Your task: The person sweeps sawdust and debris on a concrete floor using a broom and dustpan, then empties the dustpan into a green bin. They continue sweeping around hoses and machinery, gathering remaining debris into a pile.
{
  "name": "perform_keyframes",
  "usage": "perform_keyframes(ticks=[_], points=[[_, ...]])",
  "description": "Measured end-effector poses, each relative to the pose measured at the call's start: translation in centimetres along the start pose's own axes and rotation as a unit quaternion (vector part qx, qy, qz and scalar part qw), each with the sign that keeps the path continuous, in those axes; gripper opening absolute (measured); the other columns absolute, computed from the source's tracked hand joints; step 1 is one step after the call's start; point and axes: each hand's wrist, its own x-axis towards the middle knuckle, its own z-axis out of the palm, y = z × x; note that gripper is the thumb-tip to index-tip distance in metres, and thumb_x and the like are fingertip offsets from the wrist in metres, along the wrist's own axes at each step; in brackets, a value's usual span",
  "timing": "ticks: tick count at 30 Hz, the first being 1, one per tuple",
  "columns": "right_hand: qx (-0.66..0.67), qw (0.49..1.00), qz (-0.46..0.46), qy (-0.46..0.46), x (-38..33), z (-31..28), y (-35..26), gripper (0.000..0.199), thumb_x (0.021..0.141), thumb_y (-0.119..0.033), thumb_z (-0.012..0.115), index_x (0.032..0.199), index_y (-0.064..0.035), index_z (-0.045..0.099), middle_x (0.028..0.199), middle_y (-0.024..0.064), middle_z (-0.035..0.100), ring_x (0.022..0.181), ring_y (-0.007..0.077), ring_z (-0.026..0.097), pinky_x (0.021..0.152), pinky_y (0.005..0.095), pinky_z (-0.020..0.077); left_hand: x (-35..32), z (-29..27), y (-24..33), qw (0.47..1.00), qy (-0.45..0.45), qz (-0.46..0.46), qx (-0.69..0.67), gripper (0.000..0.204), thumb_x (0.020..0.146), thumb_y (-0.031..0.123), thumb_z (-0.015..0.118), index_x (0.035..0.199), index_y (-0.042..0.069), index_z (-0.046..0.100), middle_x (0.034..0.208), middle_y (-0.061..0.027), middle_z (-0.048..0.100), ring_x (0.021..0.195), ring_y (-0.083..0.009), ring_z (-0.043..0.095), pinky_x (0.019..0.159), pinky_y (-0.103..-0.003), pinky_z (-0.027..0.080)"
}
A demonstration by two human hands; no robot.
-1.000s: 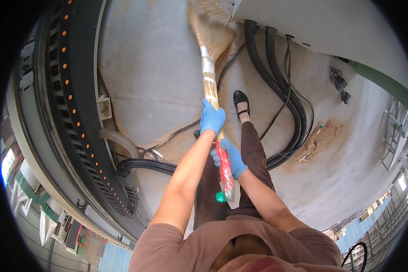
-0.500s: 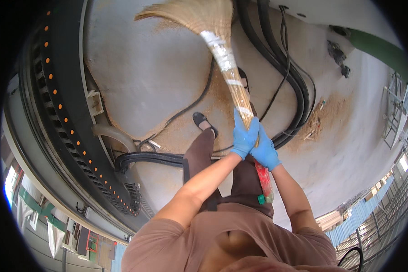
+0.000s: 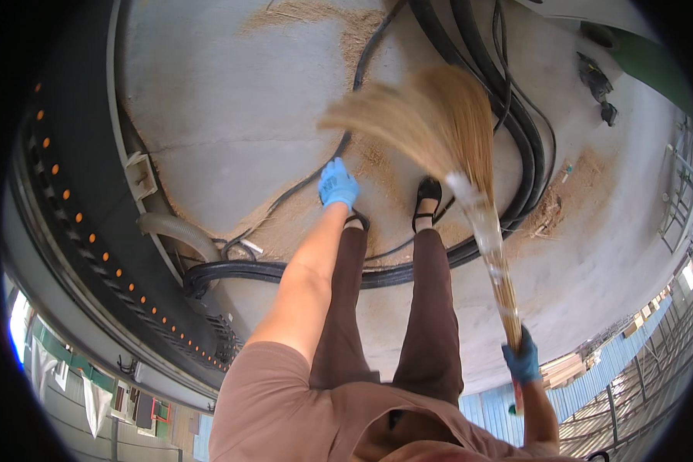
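- From my end, the largest thing I see is the pale concrete floor, cracked across its left part.
- Along the left I have a dark machine rail with a curved row of orange dots.
- Thick black hoses loop down the right side and run behind the legs.
- The straw broom slants up from lower right, its blurred bristles fanned above the right shoe; I cannot tell whether they touch the floor.
- A thinner black cable winds over the floor, passing behind the left hand in my view.
- Sawdust lies scattered right of the hoses.
- A ribbed grey hose bends beside the rail.
- The blue-gloved right hand is wrapped around the broom's handle.
- The blue-gloved left hand has its fingers loosely extended, with nothing visible in it; I cannot tell whether it touches the cable.
- Smallest, the black right shoe stands just ahead of the hoses.
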Motion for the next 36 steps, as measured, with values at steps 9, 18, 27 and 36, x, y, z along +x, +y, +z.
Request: perform_keyframes(ticks=[9, 18, 27, 36], points=[[-0.207, 0.974, 0.078, -0.053, 6.2, 6.3, 16.8, 0.072, 0.082, -0.022, 0.073, 0.145, -0.0036, 0.042, 0.1, 0.0273, 0.069, 0.083, 0.0502, 0.067, 0.072, 0.0618, 0.0522, 11.5, 9.0, 0.6, 0.994, 0.012, -0.015, 0.105, 0.036, 0.091, 0.025, 0.068, 0.121, 0.007, 0.062, 0.124, -0.0185, 0.066, 0.114, -0.0364, 0.067, 0.091, -0.05, 0.055], [-0.205, 0.962, 0.169, -0.066, 11.4, 14.7, 21.1, 0.08, 0.086, -0.031, 0.073, 0.152, -0.0045, 0.036, 0.099, 0.0253, 0.068, 0.084, 0.0469, 0.067, 0.073, 0.0592, 0.0528, 14.1, 9.1, 1.1, 0.991, -0.02, -0.066, 0.113, 0.028, 0.092, 0.027, 0.064, 0.104, 0.002, 0.064, 0.108, -0.0242, 0.068, 0.105, -0.0392, 0.068, 0.086, -0.052, 0.054], [-0.129, 0.986, 0.091, -0.046, 14.3, 14.7, 17.6, 0.076, 0.089, -0.031, 0.072, 0.152, -0.0031, 0.04, 0.107, 0.0273, 0.07, 0.09, 0.0474, 0.068, 0.077, 0.0569, 0.0545, -0.1, -7.7, -3.4, 0.968, 0.2, 0.105, -0.107, 0.018, 0.085, 0.013, 0.067, 0.097, 0.0, 0.064, 0.09, -0.0208, 0.063, 0.084, -0.0377, 0.062, 0.077, -0.048, 0.049], [-0.088, 0.992, 0.078, -0.042, 20.7, 19.7, 10.3, 0.075, 0.093, -0.033, 0.065, 0.156, -0.0071, 0.034, 0.104, 0.0268, 0.071, 0.087, 0.0474, 0.07, 0.076, 0.0581, 0.0544, -2.1, -12.4, -0.5, 0.975, 0.136, 0.054, -0.166, 0.019, 0.085, 0.014, 0.07, 0.096, 0.0, 0.065, 0.081, -0.013, 0.059, 0.078, -0.0278, 0.058, 0.073, -0.042, 0.048]])
